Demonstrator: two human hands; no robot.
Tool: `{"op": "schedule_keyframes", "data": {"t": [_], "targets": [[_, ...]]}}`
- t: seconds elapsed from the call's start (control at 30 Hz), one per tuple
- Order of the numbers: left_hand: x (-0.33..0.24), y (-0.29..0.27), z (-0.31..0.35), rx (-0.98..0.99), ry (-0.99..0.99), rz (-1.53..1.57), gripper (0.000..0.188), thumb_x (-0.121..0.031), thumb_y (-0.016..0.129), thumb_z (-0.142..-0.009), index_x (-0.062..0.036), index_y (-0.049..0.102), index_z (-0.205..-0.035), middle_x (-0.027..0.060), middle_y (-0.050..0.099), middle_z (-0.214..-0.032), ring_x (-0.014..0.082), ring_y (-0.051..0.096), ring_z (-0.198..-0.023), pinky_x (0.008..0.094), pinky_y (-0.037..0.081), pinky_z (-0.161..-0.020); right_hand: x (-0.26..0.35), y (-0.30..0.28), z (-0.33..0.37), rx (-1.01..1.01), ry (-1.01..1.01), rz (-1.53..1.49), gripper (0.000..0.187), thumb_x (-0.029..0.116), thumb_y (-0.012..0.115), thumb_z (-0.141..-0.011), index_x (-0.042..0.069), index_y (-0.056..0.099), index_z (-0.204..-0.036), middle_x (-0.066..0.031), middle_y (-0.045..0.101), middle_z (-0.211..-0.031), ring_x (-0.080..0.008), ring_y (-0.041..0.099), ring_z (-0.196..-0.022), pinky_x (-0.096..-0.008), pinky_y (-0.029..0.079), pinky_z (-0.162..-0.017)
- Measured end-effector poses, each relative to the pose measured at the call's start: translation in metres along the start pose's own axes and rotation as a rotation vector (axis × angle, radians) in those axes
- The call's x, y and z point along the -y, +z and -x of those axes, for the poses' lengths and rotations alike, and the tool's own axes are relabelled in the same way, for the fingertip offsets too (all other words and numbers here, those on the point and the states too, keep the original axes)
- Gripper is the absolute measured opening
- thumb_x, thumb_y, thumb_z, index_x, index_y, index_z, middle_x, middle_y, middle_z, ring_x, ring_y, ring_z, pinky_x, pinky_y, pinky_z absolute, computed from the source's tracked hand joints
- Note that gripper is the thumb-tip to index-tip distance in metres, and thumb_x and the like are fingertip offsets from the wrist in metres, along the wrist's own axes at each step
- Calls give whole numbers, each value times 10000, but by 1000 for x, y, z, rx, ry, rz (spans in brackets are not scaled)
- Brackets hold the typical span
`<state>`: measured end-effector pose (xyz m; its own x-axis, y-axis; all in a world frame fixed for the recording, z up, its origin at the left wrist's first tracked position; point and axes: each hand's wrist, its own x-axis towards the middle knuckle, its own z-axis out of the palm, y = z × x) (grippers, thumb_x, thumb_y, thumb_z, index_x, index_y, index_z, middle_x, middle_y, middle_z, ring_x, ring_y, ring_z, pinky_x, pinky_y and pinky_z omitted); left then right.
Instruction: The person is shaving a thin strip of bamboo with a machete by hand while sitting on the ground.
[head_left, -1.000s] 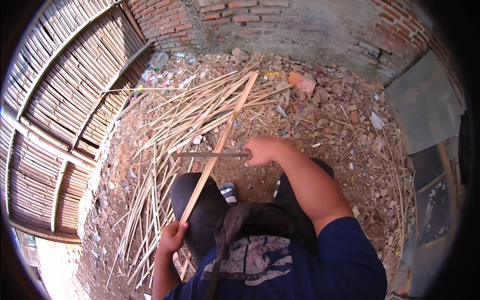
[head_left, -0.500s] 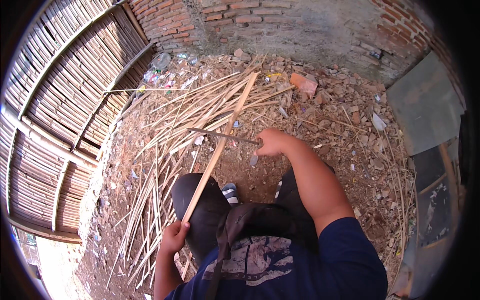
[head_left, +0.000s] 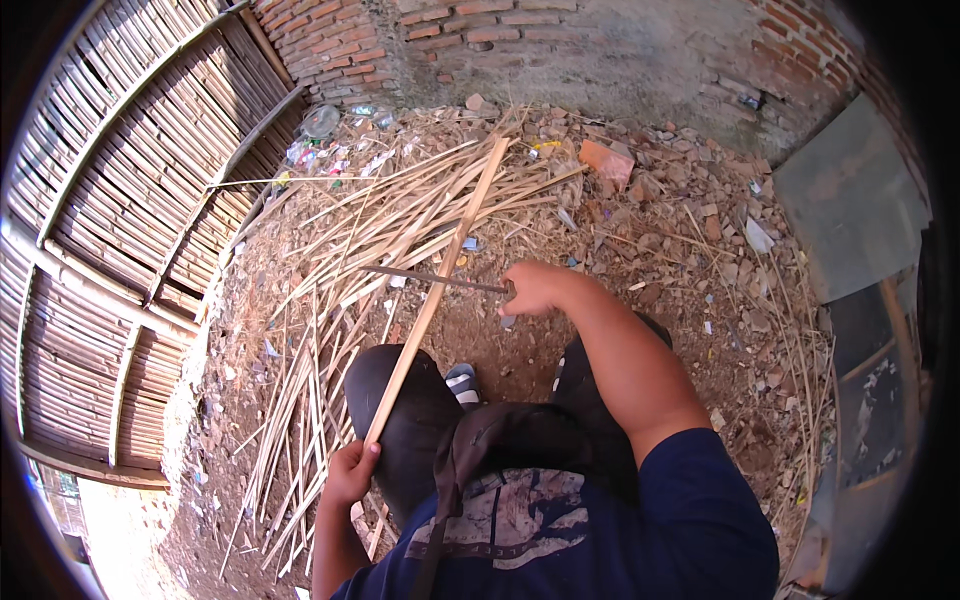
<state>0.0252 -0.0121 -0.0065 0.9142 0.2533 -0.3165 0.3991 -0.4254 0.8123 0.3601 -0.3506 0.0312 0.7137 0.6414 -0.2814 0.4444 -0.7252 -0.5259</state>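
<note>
A long flat bamboo strip (head_left: 426,318) slants from my left thigh up and away over the pile. My left hand (head_left: 350,470) grips its near end beside the left knee, thumb on top. In front of my knees, my right hand (head_left: 530,289) is closed round the end of a long, narrow, dark knife (head_left: 405,273); its handle is hidden in the fist. The blade points left and crosses the strip around its middle, seemingly against it. Beyond and to the left lies a heap of thin bamboo strips (head_left: 400,225).
A bamboo slat wall (head_left: 110,260) stands on the left and a brick wall (head_left: 480,35) at the back. An orange brick piece (head_left: 606,162) lies among rubble and litter. Grey sheets (head_left: 850,205) lean at the right. A striped sandal (head_left: 462,385) shows between my knees.
My right hand has moved slightly left with the knife, and the blade reaches farther past the strip. The strip's far end has shifted a little left. My left hand keeps its grip.
</note>
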Motion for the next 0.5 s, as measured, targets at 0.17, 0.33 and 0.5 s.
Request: {"op": "schedule_keyframes", "data": {"t": [0.17, 0.33, 0.5], "targets": [[-2, -2, -1, 26, -7, 31, 442, -366, 604, -1017, -16, 586, -748, -54, 499, -644, 54, 418, -624, 273, 339, -532, -3, -2, 1, 11, -22, -6, 610, 399, 781, -752, 15, 667, -1212, -207, 695, -1045, -350, 673, -990, -425, 531, -857], [-5, -2, -1, 39, -6, -17, 444, -404, 569, -1028, -48, 574, -763, -64, 495, -649, 47, 408, -596, 252, 323, -530, -3, 0, 1, -11, -15, -27, 520, 376, 798, -739, 25, 703, -1112, -213, 707, -1014, -366, 683, -965, -434, 539, -848], [-2, -3, -1, 28, -28, -14, 445, -383, 592, -1018, -28, 584, -749, -58, 493, -640, 53, 415, -609, 270, 331, -527, 0, 1, 3, -27, -17, -25, 544, 378, 795, -739, 24, 693, -1138, -213, 703, -1041, -364, 677, -988, -432, 537, -854]]}}
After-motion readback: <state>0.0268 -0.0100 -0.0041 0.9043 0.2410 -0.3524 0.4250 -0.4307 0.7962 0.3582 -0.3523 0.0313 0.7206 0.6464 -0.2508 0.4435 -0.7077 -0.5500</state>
